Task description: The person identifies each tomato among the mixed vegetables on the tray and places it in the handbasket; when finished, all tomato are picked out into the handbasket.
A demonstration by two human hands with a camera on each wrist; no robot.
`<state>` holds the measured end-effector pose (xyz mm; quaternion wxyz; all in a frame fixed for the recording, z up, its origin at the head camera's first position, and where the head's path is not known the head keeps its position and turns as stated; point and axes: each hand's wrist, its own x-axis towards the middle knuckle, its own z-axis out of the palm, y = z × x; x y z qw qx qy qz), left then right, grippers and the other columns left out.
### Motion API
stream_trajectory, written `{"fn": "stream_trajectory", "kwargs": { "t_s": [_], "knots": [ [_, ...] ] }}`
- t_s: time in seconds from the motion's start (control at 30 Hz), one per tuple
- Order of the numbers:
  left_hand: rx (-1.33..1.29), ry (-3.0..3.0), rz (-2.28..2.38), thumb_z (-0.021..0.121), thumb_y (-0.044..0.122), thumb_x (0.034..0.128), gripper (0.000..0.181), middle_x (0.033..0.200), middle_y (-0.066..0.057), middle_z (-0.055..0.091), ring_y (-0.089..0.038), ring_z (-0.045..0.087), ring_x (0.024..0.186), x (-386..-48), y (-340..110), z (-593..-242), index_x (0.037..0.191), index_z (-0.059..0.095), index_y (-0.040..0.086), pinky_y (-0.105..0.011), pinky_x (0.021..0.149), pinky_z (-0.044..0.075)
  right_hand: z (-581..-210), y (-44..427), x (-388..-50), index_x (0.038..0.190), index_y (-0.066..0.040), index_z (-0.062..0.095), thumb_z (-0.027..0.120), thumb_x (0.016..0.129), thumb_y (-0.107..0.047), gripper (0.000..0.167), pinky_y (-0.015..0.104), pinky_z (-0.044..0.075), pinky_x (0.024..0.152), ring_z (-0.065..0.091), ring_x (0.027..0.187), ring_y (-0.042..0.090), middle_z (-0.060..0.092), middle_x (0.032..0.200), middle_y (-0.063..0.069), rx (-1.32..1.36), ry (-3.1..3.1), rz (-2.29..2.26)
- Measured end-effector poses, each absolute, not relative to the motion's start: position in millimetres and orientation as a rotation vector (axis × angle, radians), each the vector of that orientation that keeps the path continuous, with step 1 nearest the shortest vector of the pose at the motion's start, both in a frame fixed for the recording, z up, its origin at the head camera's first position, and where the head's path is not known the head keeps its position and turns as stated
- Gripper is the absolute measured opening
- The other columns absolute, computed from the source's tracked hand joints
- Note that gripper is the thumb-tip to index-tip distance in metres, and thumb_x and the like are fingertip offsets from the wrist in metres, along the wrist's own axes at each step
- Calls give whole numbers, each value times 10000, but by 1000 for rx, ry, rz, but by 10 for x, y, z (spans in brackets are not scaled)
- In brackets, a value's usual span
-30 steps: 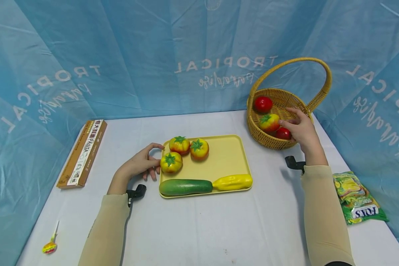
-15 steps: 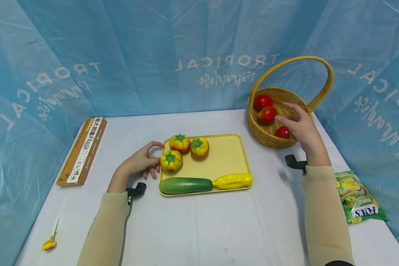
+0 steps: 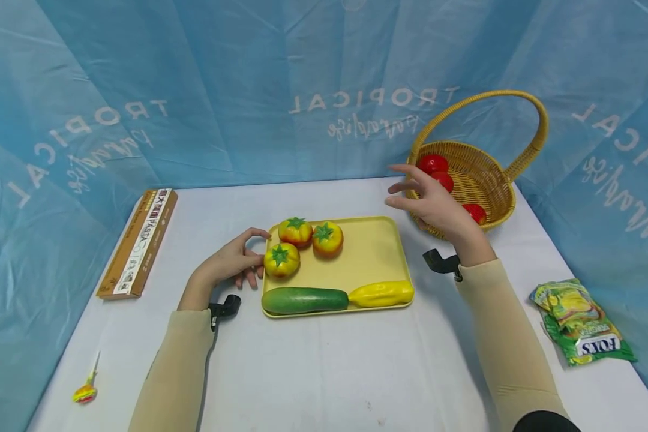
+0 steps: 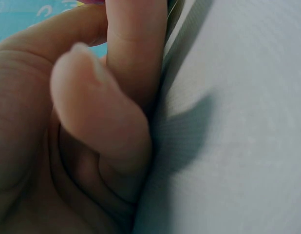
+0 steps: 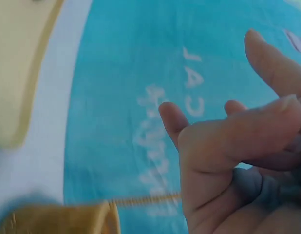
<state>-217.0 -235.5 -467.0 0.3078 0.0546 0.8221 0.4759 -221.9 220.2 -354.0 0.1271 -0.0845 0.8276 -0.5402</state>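
In the head view my right hand (image 3: 437,201) hangs empty over the left rim of the wicker basket (image 3: 499,225), thumb and fingers spread apart. Three red tomatoes (image 3: 433,162) lie in that basket, one partly hidden behind the hand. My left hand (image 3: 229,261) rests at the left edge of the yellow tray (image 3: 369,249), index finger and thumb touching its rim, the thumb tip close to a yellow-red tomato (image 3: 282,260). Two similar tomatoes (image 3: 327,239) sit beside it. Along the tray's front lie a green cucumber-like vegetable (image 3: 305,300) and a yellow elongated one (image 3: 382,294).
A brown pasta box (image 3: 137,243) lies at the left and a lollipop (image 3: 87,387) near the front left. At the right is a green snack bag (image 3: 582,321). The basket's tall handle (image 3: 540,129) arches upward. A blue curtain (image 3: 248,90) closes off the back.
My right hand has left the tomato in the basket and moved left and out over the rim. That tomato has rolled, now showing its red side. The left hand stays put.
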Motion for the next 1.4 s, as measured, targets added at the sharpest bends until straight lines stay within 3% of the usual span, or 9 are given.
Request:
{"fn": "stream_trajectory", "kwargs": {
  "t_s": [0.23, 0.43, 0.63, 0.93, 1.4],
  "knots": [
    [129, 2180, 1246, 629, 269, 1045, 591, 836, -116, 762, -241, 723, 561, -2179, -2346, -4674, 1548, 319, 273, -282, 462, 539, -3723, 1792, -2474, 1586, -398, 417, 776, 969, -386, 714, 292, 411, 476, 433, 530, 216, 538, 1544, 149, -392, 2305, -1409],
    [149, 2181, 1252, 624, 253, 1048, 591, 828, -125, 758, -242, 725, 560, -2178, -2359, -4689, 1552, 316, 259, -292, 454, 543, -3911, 1541, -2567, 1597, -356, 409, 754, 988, -360, 701, 309, 393, 482, 373, 532, 220, 553, 1534, 198, -505, 2233, -1223],
    [146, 2175, 1250, 632, 269, 1050, 592, 833, -126, 759, -243, 727, 563, -2196, -2361, -4690, 1550, 315, 265, -291, 457, 545, -4034, 1417, -2586, 1598, -374, 400, 756, 986, -338, 709, 319, 365, 495, 337, 550, 226, 588, 1460, 152, -519, 2154, -1143],
    [126, 2178, 1246, 629, 271, 1047, 592, 826, -111, 760, -234, 724, 558, -2169, -2350, -4686, 1549, 316, 270, -277, 462, 541, -4128, 1342, -2607, 1634, -311, 371, 761, 978, -384, 767, 311, 352, 520, 331, 577, 208, 539, 1510, 190, -499, 2127, -1067],
    [128, 2190, 1241, 612, 248, 1043, 587, 829, -109, 768, -234, 722, 559, -2169, -2348, -4679, 1552, 323, 269, -291, 460, 544, -4157, 1276, -2596, 1546, -416, 457, 780, 959, -411, 671, 303, 379, 548, 356, 577, 196, 523, 1529, 194, -485, 2144, -1018]
  ]
}}
